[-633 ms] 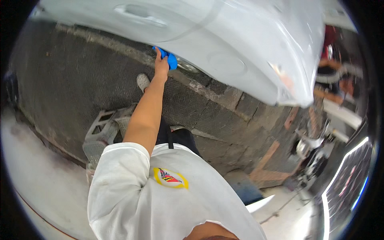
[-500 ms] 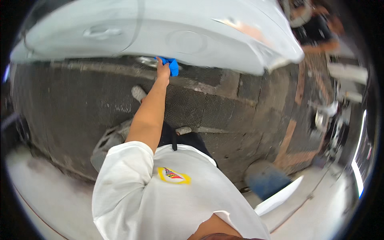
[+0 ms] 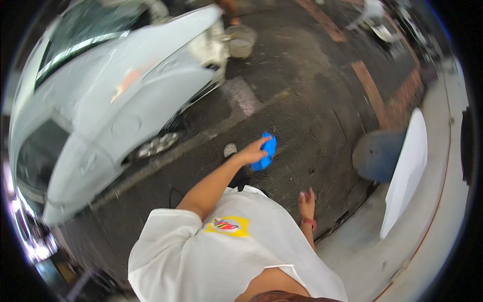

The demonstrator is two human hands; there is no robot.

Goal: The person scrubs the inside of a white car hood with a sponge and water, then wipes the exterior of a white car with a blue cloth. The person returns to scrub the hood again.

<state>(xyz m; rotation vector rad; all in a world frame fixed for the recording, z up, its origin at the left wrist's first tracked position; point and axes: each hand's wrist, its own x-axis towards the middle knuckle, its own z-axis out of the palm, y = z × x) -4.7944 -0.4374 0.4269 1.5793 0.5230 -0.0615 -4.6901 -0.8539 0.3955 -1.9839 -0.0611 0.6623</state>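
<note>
My left hand point(image 3: 251, 151) is closed on a blue cloth point(image 3: 265, 153), held out in front of my body above the dark floor. Both are apart from the car. To the right, my right hand point(image 3: 307, 204) hangs low beside my body with its fingers apart and nothing in it; a red band circles that wrist. At the left stands a pale grey-white car point(image 3: 100, 116) with a round fuel-flap outline on its side. Its wheel point(image 3: 158, 144) shows below the body.
A blue drum point(image 3: 380, 153) stands at the right, with a white curved panel point(image 3: 407, 173) leaning in front of it by the pale wall. Beyond the car's end is a whitish bucket point(image 3: 240, 41), next to another person's partly visible limb. Loose parts point(image 3: 377, 27) lie at the far right.
My view has turned right, so the car now lies at the left. My left hand has come away from the car's lower edge with the blue cloth. My right hand has come into view.
</note>
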